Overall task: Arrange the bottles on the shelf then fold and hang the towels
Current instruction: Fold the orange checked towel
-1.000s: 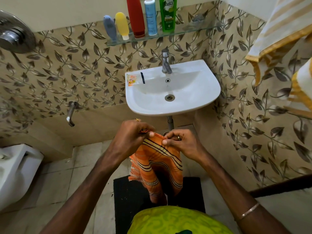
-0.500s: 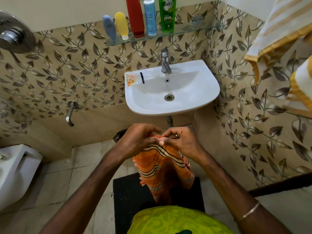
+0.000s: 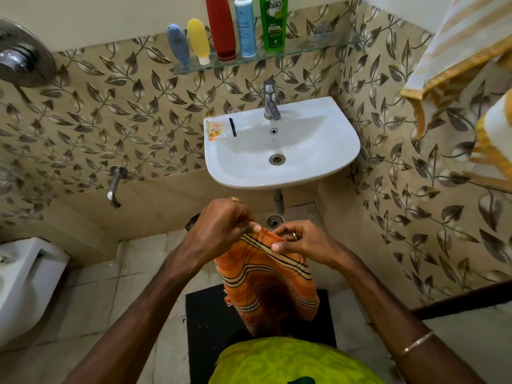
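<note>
Towel point(image 3: 266, 281), orange with dark and cream stripes, hangs in front of the person's body, below the sink and above the black floor mat point(image 3: 205, 322). Its top edge is bunched between both hands: the left hand point(image 3: 221, 225) pinches the upper corner with fingers curled over it, and the right hand point(image 3: 302, 242), a ring on one finger, pinches the striped edge just beside it, thumb on top. The two hands are nearly touching. From the grip the cloth falls in loose folds, its stripes curving with the drape, and its lower end is hidden behind the person's yellow-green clothing.

Behind the hands stands the white sink point(image 3: 340, 151) with its tap point(image 3: 270, 102) and a small sachet point(image 3: 215, 130) on its left rim. Above it a glass shelf point(image 3: 318, 48) carries five bottles in a row: a grey-blue bottle point(image 3: 177, 44), a yellow bottle point(image 3: 198, 40), a red bottle point(image 3: 221, 26), a pale blue bottle point(image 3: 245, 29) and a green bottle point(image 3: 273, 23). On the right wall hang white-and-yellow striped towels point(image 3: 460, 45). A floor drain point(image 3: 274, 221) sits just beyond the hands, a wall spout point(image 3: 113, 187) to the left, and a toilet point(image 3: 25, 284) at the far left.
</note>
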Demonstrator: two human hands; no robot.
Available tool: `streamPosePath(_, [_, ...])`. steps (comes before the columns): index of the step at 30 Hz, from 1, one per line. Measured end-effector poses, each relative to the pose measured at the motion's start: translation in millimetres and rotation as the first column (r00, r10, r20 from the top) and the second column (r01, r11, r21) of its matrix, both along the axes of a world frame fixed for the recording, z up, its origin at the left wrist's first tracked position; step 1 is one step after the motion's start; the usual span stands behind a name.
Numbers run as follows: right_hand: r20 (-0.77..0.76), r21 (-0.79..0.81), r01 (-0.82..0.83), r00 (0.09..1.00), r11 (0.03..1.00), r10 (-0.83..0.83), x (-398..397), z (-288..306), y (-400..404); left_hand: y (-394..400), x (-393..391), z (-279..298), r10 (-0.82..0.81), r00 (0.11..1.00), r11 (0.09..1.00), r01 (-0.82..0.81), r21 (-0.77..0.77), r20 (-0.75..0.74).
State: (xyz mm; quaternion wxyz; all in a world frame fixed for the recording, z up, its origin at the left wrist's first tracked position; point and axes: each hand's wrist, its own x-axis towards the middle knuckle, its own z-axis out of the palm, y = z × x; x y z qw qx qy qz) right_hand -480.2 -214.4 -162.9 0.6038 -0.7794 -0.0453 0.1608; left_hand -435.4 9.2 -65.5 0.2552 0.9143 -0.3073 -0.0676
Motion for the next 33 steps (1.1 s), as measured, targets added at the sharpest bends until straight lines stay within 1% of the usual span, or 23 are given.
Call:
streamPosePath(8, [0.044,0.054,0.153,0.987,0.987,-0.156,1.1,4.8,4.8,11.4,-0.2,3.4,0.039,0.998,0.999,-0.04,0.011,0.051])
streamPosePath(12, [0.087,0.037,0.203,0.975,0.979,-0.205,2.5,6.3,11.7,15.0,1.3,0.5,0.063,0.995,0.996,-0.068,0.054,0.073])
streamPosePath(17, [0.116,0.073,0.227,0.965,0.971,-0.235,2.4,11.8,19.3,15.5,4.5,-3.9,0.095,0.992,0.984,-0.106,0.141,0.083])
streamPosePath(19, [0.119,0.095,0.21,0.968,0.973,-0.221,1.6,14.8,22.6,13.6,4.9,-7.0,0.078,0.996,0.982,-0.084,0.17,0.043])
streamPosePath(23, [0.16,0.09,0.189,0.966,0.978,-0.201,-1.3,24.5,27.6,5.5,1.4,-12.0,-0.044,0.999,0.973,0.047,0.228,-0.018])
streamPosePath(25, [0.181,0.079,0.2,0.96,0.977,-0.212,-0.3,25.1,28.2,2.2,1.4,-12.2,-0.055,0.997,0.976,0.064,0.207,-0.047])
streamPosePath(28, [0.178,0.1,0.218,0.956,0.971,-0.233,2.0,23.8,27.2,-0.3,0.7,-9.7,-0.032,0.993,0.991,0.045,0.123,-0.11])
streamPosePath(31, [0.161,0.125,0.227,0.956,0.966,-0.245,3.4,21.5,24.3,-3.6,-3.5,-7.0,-0.042,0.991,0.998,0.048,0.051,-0.124])
streamPosePath(33, [0.169,0.122,0.234,0.953,0.965,-0.252,3.9,19.1,24.8,-6.7,-3.5,-8.6,-0.076,0.993,0.995,0.082,0.063,-0.086])
